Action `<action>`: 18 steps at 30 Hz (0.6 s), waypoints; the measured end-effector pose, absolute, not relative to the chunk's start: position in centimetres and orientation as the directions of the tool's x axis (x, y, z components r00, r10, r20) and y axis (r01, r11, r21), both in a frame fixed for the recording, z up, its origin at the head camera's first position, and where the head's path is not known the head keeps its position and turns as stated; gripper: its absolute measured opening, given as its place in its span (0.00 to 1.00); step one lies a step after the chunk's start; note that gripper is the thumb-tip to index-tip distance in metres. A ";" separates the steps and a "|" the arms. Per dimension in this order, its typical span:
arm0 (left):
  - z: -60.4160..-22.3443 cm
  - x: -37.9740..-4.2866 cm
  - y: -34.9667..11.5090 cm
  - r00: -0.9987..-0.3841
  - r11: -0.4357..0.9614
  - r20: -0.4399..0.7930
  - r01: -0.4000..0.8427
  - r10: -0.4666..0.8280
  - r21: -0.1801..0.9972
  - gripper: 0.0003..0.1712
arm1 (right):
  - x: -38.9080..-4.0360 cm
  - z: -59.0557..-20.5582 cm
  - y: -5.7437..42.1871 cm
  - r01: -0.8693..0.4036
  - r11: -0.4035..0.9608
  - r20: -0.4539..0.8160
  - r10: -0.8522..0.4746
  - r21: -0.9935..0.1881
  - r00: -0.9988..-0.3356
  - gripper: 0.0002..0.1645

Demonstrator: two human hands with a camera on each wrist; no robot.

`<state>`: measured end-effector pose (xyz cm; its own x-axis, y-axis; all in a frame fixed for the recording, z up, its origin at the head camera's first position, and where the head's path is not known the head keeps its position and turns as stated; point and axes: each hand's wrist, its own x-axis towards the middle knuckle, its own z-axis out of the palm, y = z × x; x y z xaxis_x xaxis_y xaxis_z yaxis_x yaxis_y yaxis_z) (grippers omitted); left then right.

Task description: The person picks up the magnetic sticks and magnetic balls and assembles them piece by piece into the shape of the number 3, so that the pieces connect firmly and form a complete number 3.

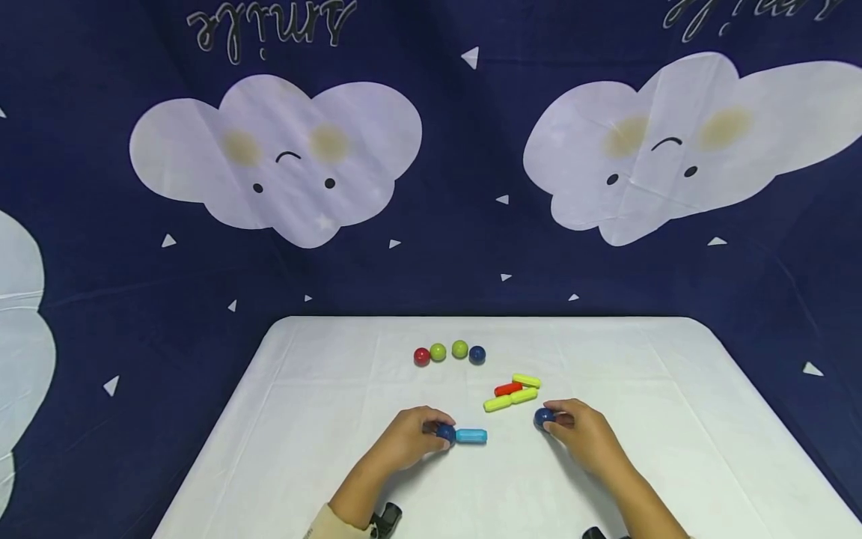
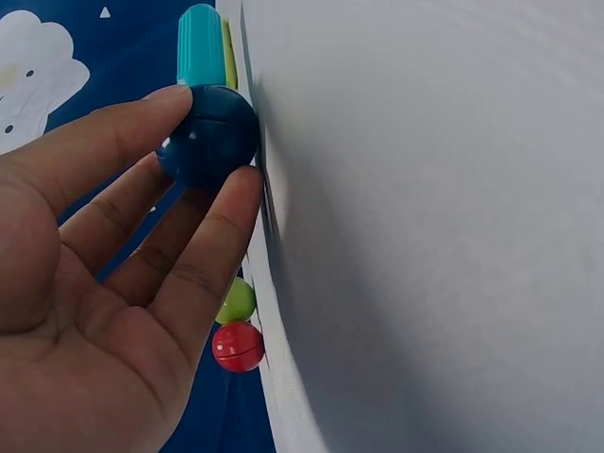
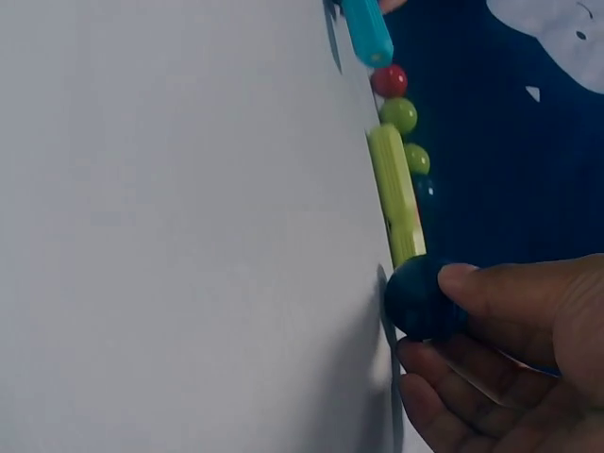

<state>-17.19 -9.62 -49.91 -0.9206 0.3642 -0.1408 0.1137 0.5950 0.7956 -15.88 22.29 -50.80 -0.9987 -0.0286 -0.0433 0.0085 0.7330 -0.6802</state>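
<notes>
My left hand (image 1: 412, 438) pinches a dark blue ball (image 2: 209, 142) between thumb and fingers. A light blue rod (image 1: 471, 436) sticks out from that ball, pointing right toward my other hand. In my right hand (image 1: 584, 436) a second dark blue ball (image 3: 422, 297) is gripped by thumb and fingertips, apart from the rod's free end. Both hands are low over the white table. Just beyond them lie yellow-green rods (image 1: 498, 403) and a red rod (image 1: 508, 389), grouped close together.
Farther back on the white table (image 1: 323, 389) stand a red ball (image 1: 421, 357), two green balls (image 1: 459, 349) and a dark blue ball (image 1: 477, 355) in a loose row. A dark blue cloth (image 1: 458, 277) with white clouds hangs behind the table's far edge.
</notes>
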 end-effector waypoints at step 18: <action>-49.8 -17.3 -9.3 -0.915 0.609 -0.163 0.105 0.368 0.786 0.16 | -14.8 -51.4 18.6 0.023 0.633 -0.080 -0.061 -0.774 -0.995 0.19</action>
<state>-17.33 -9.34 -49.83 -0.9153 0.3684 -0.1627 0.1054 0.6092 0.7860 -14.83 18.62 -51.39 -0.9950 -0.0606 -0.0797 0.0233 0.6334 -0.7735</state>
